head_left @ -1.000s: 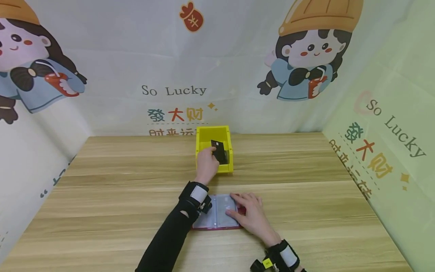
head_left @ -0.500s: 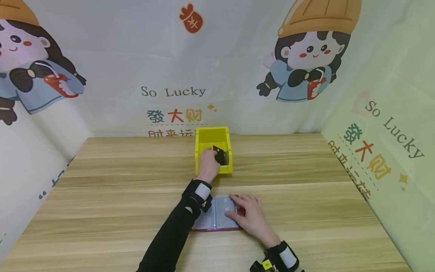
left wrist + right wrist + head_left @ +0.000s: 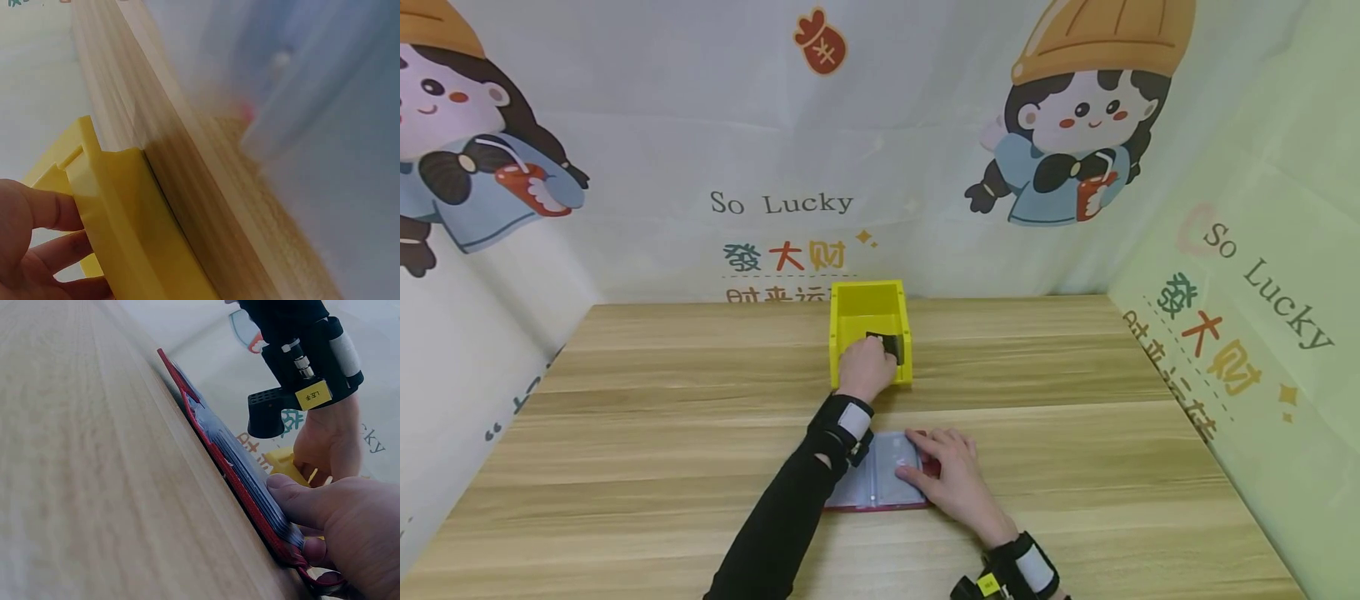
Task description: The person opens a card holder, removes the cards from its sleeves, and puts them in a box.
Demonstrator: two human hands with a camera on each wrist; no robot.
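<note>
My left hand [image 3: 867, 369] reaches into a yellow plastic bin [image 3: 868, 302], its fingers curled at a black card [image 3: 891, 345] that it appears to pinch. In the left wrist view the fingertips go behind the bin wall [image 3: 134, 219], and the card is hidden there. Below the bin lies an open card album [image 3: 897, 457] with clear pocket pages and a red cover. My right hand [image 3: 955, 479] holds its right edge, thumb on the pages. The right wrist view shows the album [image 3: 234, 481] side-on, with the thumb on the page stack and fingers at the cover edge.
Bin and album lie on a wood-grain table [image 3: 662, 433]. A printed cloth backdrop [image 3: 925, 167] stands behind and at both sides. The left forearm [image 3: 782, 517] crosses over the album's left page. Both wrists wear black straps with cameras.
My left hand has shifted slightly right and lower in the bin. The black card, earlier standing higher, now sits lower and is more covered. The right hand stays on the album.
</note>
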